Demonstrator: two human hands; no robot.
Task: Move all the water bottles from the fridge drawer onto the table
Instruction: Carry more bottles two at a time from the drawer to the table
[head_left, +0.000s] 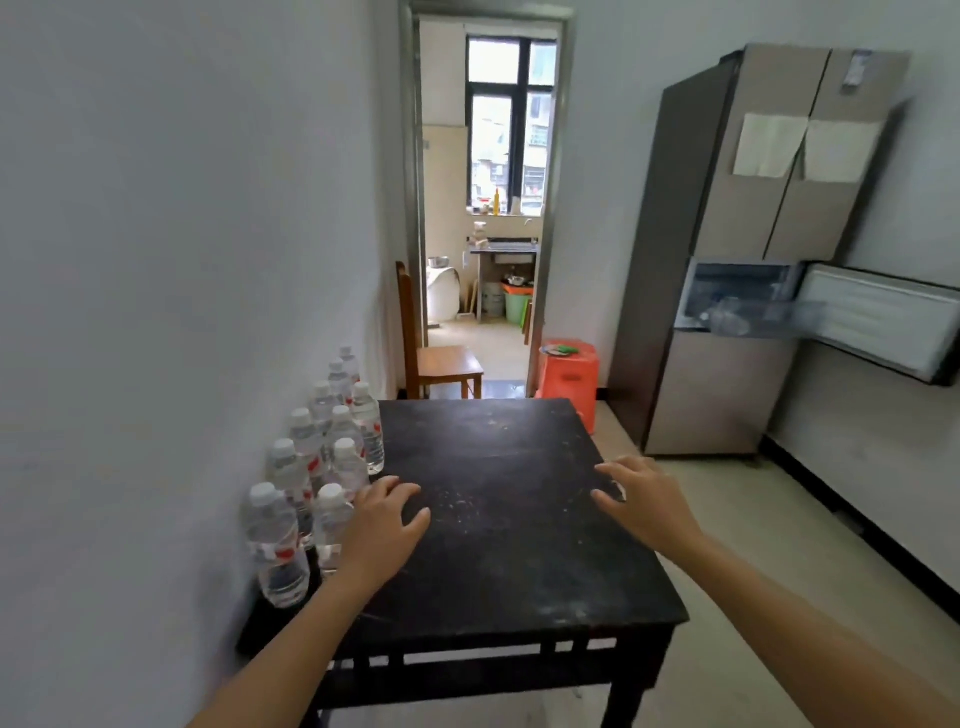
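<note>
1. The water bottles (322, 467) that have made it across stand upright in a tight cluster along the wall side of the dark bench (509, 545), white caps up.
2. Over at the fridge (727, 234), the fridge drawer (748, 306) hangs open. It is blurred from here, but something clear lies inside, so I would guess at least one bottle is left.
3. These look like small, full plastic bottles. They should be light enough for one hand and fairly stiff while sealed, but thin-walled, smooth, and possibly damp from the cold.
4. I would take one around the middle of the body, near the label band, rather than by the cap. Squeezing hard would only dent it.
5. The left grip (382, 525) holds nothing. Its fingers are loosely bent over the bench top, just beside the nearest bottles, and I cannot tell whether it brushes them.
6. The right grip (644, 499) is empty too, fingers spread and relaxed above the bench's right edge, well apart from the bottles.
</note>
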